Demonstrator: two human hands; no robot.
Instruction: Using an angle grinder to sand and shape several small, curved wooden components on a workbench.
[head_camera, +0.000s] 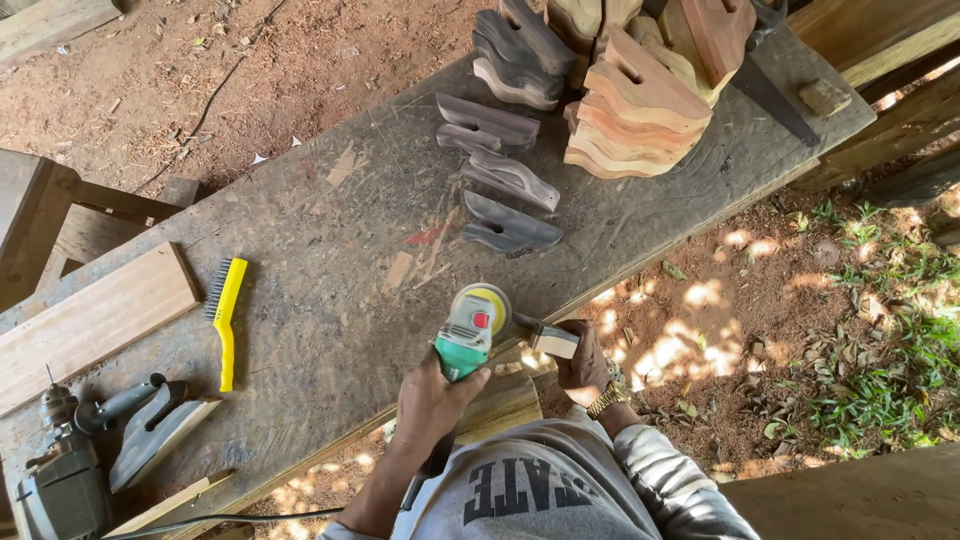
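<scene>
My left hand (432, 402) grips the body of a green and grey angle grinder (466, 338), whose yellow sanding disc (484, 303) sits at the near edge of the workbench (330, 300). My right hand (583, 364), with a gold watch on the wrist, holds a small wooden piece (553, 340) up against the side of the disc. The grinder's cable runs down past my grey shirt.
Several dark grey shaped wooden pieces (508, 205) lie across the bench's middle, and reddish ones are stacked (635, 110) at the far end beside a saw blade (772, 95). A yellow-handled wire brush (226, 318), a plank (90, 322) and a drill (62, 470) lie left. Red dirt and grass lie right.
</scene>
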